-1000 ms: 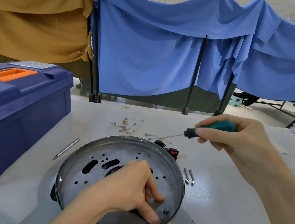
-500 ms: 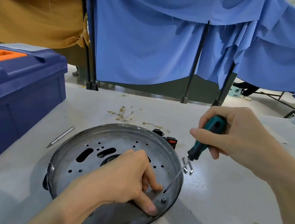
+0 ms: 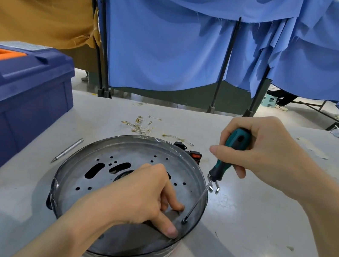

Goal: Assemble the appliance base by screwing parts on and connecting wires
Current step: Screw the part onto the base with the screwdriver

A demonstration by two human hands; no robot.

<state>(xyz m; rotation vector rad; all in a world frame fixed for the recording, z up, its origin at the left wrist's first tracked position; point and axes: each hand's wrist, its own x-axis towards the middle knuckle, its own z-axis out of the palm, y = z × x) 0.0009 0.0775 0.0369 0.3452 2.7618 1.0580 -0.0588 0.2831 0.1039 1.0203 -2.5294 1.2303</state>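
The appliance base [image 3: 137, 156] is one round, shallow, dark metal pan with a raised rim, its floor pierced by many small round holes and two long slots. It sits on the table [image 3: 258, 233]. The left hand [image 3: 141, 197] rests inside it, thumb and forefinger pressed on the floor and clasping nothing. The right hand [image 3: 268, 151], above the base's right rim, grips one teal-and-black screwdriver [image 3: 219, 170], its tip on a single screw [image 3: 184, 221] near the rim. Just right of the base lie two loose screws [image 3: 214, 188]; behind it, a red switch [image 3: 194, 155] and scattered wire terminals [image 3: 142, 125]; left of it, one metal rod [image 3: 67, 150] and one blue toolbox [image 3: 11, 102].
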